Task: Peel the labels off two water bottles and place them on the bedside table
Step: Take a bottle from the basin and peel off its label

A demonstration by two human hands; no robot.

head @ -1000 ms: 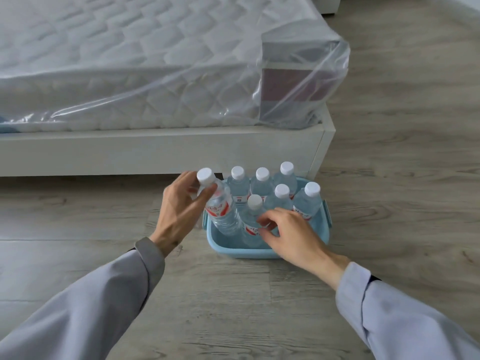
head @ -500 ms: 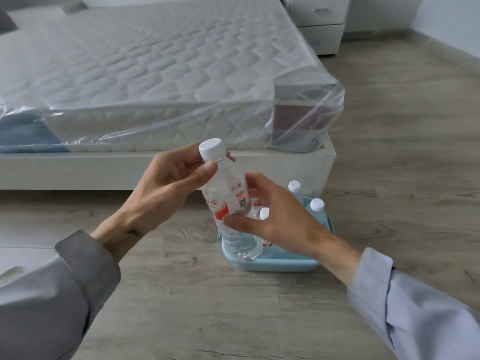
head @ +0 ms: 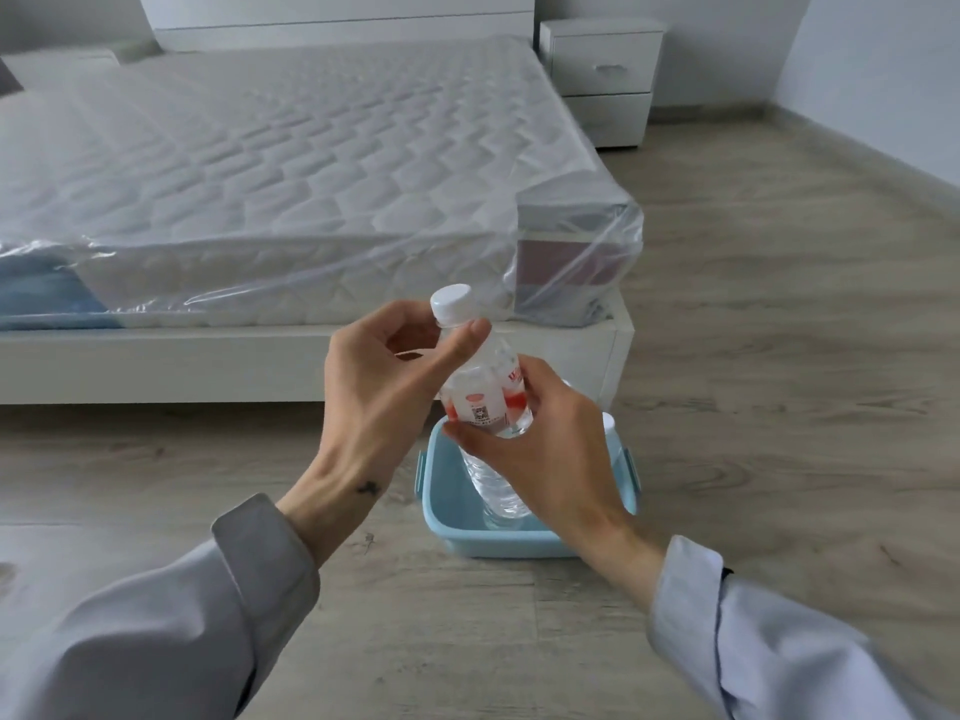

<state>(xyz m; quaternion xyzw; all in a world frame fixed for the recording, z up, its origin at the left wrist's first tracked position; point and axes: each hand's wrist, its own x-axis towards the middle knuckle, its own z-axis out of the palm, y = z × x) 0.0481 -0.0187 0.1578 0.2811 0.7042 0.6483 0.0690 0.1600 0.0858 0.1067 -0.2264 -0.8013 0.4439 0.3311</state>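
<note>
I hold a clear water bottle (head: 480, 392) with a white cap and a red-and-white label up in front of me, above the light blue tub (head: 447, 517). My left hand (head: 379, 402) grips its neck just under the cap. My right hand (head: 550, 459) wraps the body at the label, thumb on the label's lower edge. The other bottles in the tub are almost all hidden behind my right hand; one white cap (head: 608, 420) peeks out. The white bedside table (head: 602, 70) stands far back, right of the bed.
A bed with a plastic-wrapped mattress (head: 291, 174) on a white frame (head: 208, 361) fills the left and middle. Grey wood floor (head: 779, 330) runs along the right side of the bed up to the bedside table and the wall.
The bottle has been lifted out of the tub and raised; my right hand left the tub's bottles and took hold of its label area. My view tilted up, showing the bedside table.
</note>
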